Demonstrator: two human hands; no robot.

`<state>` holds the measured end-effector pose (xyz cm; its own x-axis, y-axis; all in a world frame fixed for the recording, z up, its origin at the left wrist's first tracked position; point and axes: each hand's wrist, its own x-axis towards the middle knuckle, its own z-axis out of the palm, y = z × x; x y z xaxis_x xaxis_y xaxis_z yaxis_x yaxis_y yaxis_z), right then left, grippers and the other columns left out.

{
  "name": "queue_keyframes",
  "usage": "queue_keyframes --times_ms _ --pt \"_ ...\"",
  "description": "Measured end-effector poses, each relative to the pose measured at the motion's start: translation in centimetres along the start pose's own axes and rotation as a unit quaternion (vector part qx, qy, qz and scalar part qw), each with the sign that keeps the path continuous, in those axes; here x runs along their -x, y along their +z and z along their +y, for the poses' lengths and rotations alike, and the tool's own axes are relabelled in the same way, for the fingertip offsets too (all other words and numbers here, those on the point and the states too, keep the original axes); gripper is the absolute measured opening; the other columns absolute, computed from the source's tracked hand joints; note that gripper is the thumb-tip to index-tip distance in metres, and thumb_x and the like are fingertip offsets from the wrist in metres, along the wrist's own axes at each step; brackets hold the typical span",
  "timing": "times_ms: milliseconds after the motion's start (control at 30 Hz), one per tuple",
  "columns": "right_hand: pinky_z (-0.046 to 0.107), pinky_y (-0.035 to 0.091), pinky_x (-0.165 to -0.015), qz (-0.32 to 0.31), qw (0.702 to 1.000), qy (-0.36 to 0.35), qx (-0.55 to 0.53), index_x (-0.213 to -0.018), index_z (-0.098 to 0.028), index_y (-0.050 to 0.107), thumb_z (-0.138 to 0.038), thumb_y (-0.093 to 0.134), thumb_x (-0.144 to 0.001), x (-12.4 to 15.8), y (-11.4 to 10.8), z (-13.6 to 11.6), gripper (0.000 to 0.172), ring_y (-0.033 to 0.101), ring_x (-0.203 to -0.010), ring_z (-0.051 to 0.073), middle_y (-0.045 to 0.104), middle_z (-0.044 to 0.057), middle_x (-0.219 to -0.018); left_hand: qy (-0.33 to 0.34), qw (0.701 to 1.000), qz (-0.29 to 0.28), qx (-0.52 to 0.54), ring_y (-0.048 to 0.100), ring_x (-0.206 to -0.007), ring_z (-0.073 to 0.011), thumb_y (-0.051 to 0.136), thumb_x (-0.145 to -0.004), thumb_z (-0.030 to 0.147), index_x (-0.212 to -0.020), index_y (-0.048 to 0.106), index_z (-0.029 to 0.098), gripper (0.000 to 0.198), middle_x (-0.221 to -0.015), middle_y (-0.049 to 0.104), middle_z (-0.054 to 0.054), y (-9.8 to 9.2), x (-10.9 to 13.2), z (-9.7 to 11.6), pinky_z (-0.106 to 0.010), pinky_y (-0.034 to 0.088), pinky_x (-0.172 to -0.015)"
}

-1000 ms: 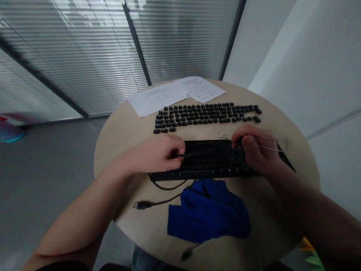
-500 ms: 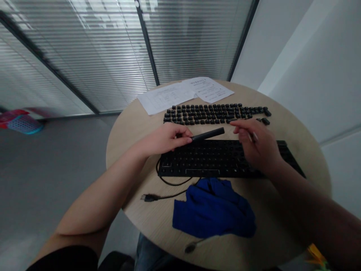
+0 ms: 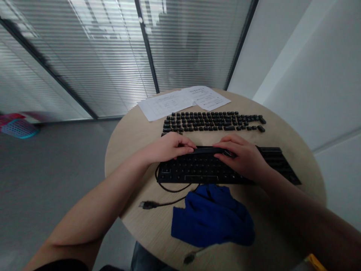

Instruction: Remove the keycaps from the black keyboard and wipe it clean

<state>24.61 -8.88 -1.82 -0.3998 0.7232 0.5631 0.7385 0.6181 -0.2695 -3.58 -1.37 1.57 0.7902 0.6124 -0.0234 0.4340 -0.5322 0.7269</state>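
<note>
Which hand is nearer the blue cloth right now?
Right, though only by a little. The right hand rests on the keyboard just above the blue cloth; the left hand sits farther up and left, at the keyboard's far edge.

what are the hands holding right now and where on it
Both hold one long black bar above the keyboard: left hand at its left end, right hand at its right.

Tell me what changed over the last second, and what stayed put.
The long black bar, pressed low on the keyboard a second ago, was lifted by the left hand and now lies along the keyboard's far edge. The right hand, off it half a second ago, has come onto its other end. The removed keycaps, papers, blue cloth and cable plug stayed put.
</note>
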Motion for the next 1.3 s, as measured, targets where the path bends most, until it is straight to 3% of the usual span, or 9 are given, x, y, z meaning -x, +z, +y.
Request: queue_keyframes --times_ms 100,233,333,433,533,733,933,1300 --pt "0.036 0.058 -0.080 -0.033 0.999 0.001 -0.005 -0.107 -0.023 0.077 -0.028 0.068 -0.095 0.0 0.3 0.1 0.016 0.071 -0.091 0.023 0.075 0.007 -0.101 0.012 0.999 0.003 -0.031 0.059 -0.054 -0.0101 0.057 -0.097 0.034 -0.115 0.078 0.020 0.031 -0.081 0.076 -0.002 0.2 -0.1 0.2 -0.024 0.046 -0.055" --pt "0.037 0.058 -0.082 -0.077 0.997 0.016 -0.007 -0.105 -0.022 0.077 -0.028 0.069 -0.094 0.0 0.3 0.5 0.015 0.072 -0.091 0.023 0.076 0.007 -0.100 0.045 0.996 0.050 -0.058 0.069 -0.075 -0.0152 0.056 -0.097 0.035 -0.107 0.080 0.020 0.030 -0.090 0.079 -0.003 -0.2 -0.2 -0.3 -0.027 0.050 -0.070" --pt "0.039 0.056 -0.086 -0.089 0.995 0.051 0.001 -0.105 -0.022 0.075 -0.028 0.068 -0.095 -0.4 0.1 1.2 0.014 0.071 -0.094 0.025 0.076 0.007 -0.101 0.030 0.982 0.178 -0.053 0.068 -0.077 -0.0166 0.056 -0.096 0.039 -0.104 0.079 0.020 0.031 -0.089 0.078 -0.003 -1.5 -0.2 -1.5 -0.029 0.049 -0.071" --pt "0.039 0.055 -0.085 -0.099 0.990 0.089 0.034 -0.104 -0.020 0.076 -0.028 0.068 -0.094 -1.5 0.4 2.3 0.014 0.069 -0.094 0.026 0.073 0.009 -0.102 -0.005 0.942 0.332 -0.039 0.064 -0.071 -0.0162 0.055 -0.096 0.042 -0.099 0.078 0.020 0.032 -0.080 0.075 -0.002 -3.0 -0.2 -2.9 -0.029 0.046 -0.066" --pt "0.040 0.054 -0.087 -0.120 0.985 0.095 0.076 -0.102 -0.019 0.077 -0.029 0.068 -0.094 -3.5 1.2 3.6 0.015 0.068 -0.097 0.027 0.071 0.010 -0.104 -0.038 0.909 0.413 -0.032 0.062 -0.070 -0.0162 0.054 -0.096 0.038 -0.093 0.078 0.021 0.029 -0.075 0.072 -0.001 -3.9 -0.3 -3.8 -0.029 0.044 -0.064" --pt "0.039 0.053 -0.088 -0.172 0.975 0.087 0.108 -0.104 -0.021 0.079 -0.031 0.068 -0.094 -7.1 3.4 5.2 0.018 0.069 -0.098 0.027 0.073 0.010 -0.103 -0.036 0.906 0.418 -0.046 0.059 -0.067 -0.0163 0.056 -0.094 0.036 -0.087 0.077 0.021 0.027 -0.070 0.070 -0.001 -4.1 -0.1 -4.2 -0.031 0.040 -0.063" --pt "0.036 0.054 -0.082 -0.245 0.951 0.076 0.174 -0.109 -0.022 0.079 -0.035 0.067 -0.096 -7.6 4.5 5.0 0.022 0.071 -0.099 0.027 0.075 0.010 -0.107 -0.032 0.898 0.436 -0.051 0.056 -0.064 -0.0151 0.056 -0.095 0.035 -0.088 0.078 0.019 0.028 -0.069 0.070 -0.001 -4.6 0.2 -4.2 -0.031 0.040 -0.063" --pt "0.033 0.057 -0.082 -0.216 0.959 -0.005 0.183 -0.116 -0.025 0.077 -0.034 0.067 -0.097 -8.9 5.5 3.5 0.023 0.071 -0.103 0.024 0.074 0.008 -0.115 -0.025 0.899 0.434 -0.050 0.053 -0.061 -0.0154 0.057 -0.095 0.036 -0.085 0.076 0.019 0.028 -0.067 0.068 -0.001 -4.8 0.5 -3.9 -0.032 0.038 -0.060"
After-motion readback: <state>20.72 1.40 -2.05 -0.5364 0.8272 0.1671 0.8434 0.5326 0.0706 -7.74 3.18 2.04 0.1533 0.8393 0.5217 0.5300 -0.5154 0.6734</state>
